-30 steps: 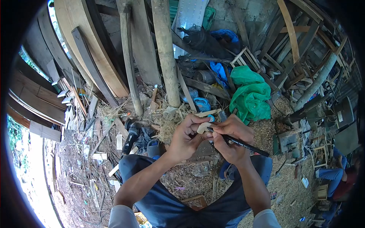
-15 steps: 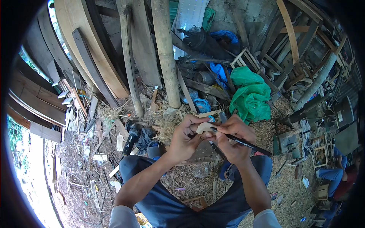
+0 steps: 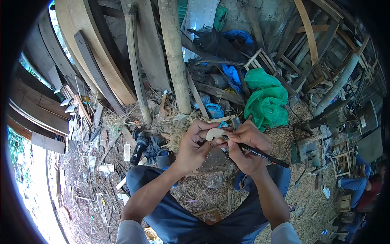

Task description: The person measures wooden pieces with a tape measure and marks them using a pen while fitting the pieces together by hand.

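Note:
Between thumb and fingers, my left hand [image 3: 196,145] grips a small pale piece [image 3: 214,133] with a rounded outline. My right hand [image 3: 250,147] is closed around a black pencil-like tool [image 3: 264,155], whose tip points left and meets or nearly meets the pale piece. Fingers partly hide the piece's lower edge. The two hands are close together above my bent knees, and the fingertips of each lie beside the piece.
A green plastic bag [image 3: 266,99] lies beyond my right hand. A black power tool [image 3: 140,147] rests on the littered ground at the left. Wooden posts [image 3: 175,61] and boards stand ahead. Another person's leg [image 3: 354,185] shows at the far right.
The pale piece has turned slightly in my left fingers, showing more of its flat face. The tool in my right hand has shifted a little against it.

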Motion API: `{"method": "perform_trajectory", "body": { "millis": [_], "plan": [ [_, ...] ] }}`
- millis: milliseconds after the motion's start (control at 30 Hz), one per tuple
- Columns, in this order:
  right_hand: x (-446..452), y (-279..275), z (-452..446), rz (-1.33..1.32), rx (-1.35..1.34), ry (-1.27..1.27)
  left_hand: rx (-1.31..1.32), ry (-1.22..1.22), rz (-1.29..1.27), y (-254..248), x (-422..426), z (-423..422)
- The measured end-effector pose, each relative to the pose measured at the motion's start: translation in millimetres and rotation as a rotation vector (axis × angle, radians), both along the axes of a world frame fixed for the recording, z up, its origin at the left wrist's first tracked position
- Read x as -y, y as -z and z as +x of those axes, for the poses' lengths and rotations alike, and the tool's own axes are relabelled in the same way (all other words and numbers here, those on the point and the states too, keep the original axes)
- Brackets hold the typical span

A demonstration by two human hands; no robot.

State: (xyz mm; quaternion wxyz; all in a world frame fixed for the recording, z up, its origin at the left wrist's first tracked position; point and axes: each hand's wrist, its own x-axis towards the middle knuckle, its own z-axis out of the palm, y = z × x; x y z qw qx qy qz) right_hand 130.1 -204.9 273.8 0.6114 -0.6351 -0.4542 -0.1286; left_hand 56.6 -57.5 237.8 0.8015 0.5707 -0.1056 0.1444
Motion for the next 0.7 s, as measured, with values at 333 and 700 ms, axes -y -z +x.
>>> {"method": "perform_trajectory", "body": {
  "millis": [333, 700],
  "plan": [
    [-1.4, 5.3, 1.1, -0.003, -0.012, -0.006, 0.013, 0.004, 0.026, 1.2, -1.5, -0.8],
    [-2.5, 2.4, 0.3, -0.012, 0.007, -0.004, -0.001, -0.014, 0.056, 0.1, -1.4, -1.2]
  ]
}}
